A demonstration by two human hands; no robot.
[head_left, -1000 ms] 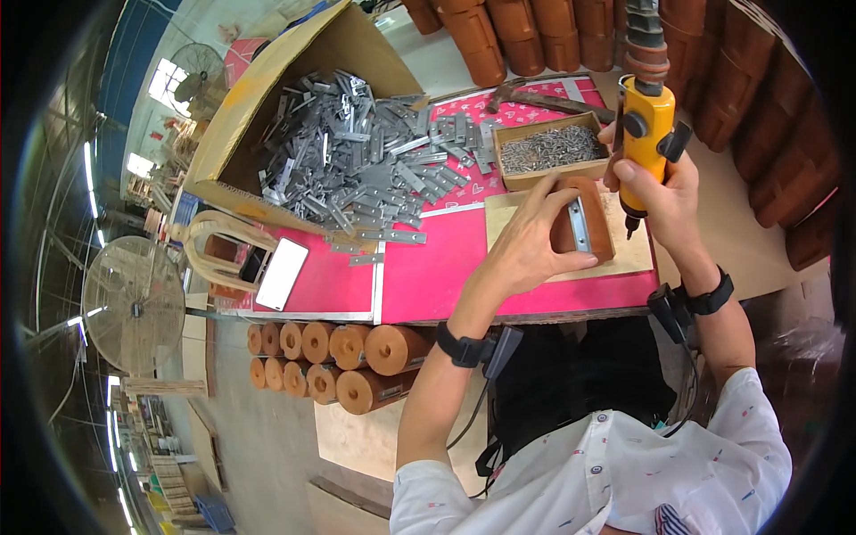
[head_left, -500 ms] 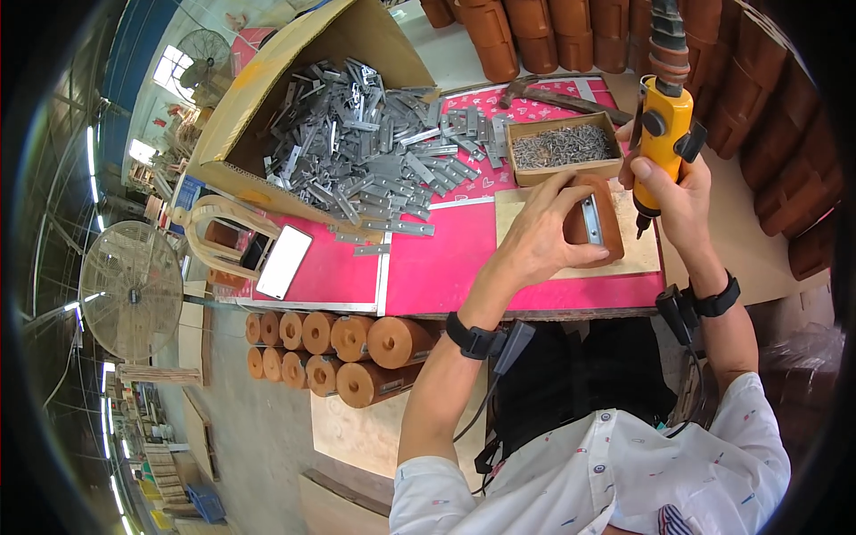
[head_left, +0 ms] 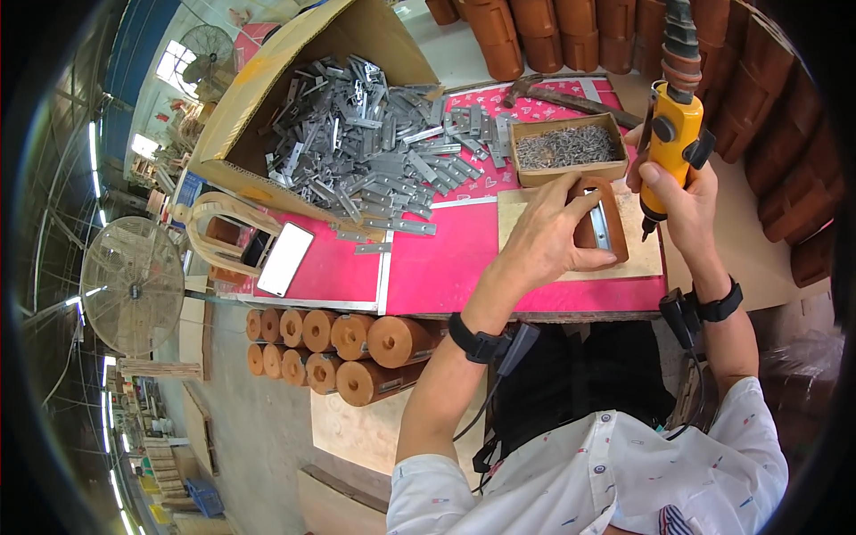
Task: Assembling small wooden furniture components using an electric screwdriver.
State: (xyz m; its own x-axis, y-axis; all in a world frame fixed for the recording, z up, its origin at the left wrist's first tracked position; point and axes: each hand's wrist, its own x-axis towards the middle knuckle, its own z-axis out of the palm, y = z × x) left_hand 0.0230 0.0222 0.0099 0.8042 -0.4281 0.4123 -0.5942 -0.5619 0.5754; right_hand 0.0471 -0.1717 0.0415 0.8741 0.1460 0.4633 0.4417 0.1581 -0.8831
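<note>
My left hand (head_left: 555,225) is closed round a reddish-brown wooden piece (head_left: 617,203), its thumb at the near end. A metal strip (head_left: 600,228) with holes lies along that piece. Both are over a pale board (head_left: 642,261) on the pink table. In my right hand (head_left: 685,192) is a yellow electric screwdriver (head_left: 675,129), gripped upright. Its dark tip points down just right of the wooden piece, apart from it. Beyond my left hand stands a small cardboard box of screws (head_left: 571,147).
A large cardboard box (head_left: 236,183) spills metal strips (head_left: 357,147) onto the table. A hammer (head_left: 571,96) lies behind the screws. Brown wooden cylinders (head_left: 580,36) stack at the back and right; others (head_left: 395,341) sit below the front edge. A phone (head_left: 285,259) leans on a wooden stand (head_left: 218,236).
The wooden piece has turned slightly in my left hand and shifted a little right. My right hand and the screwdriver have moved slightly right too. Both grips are kept.
</note>
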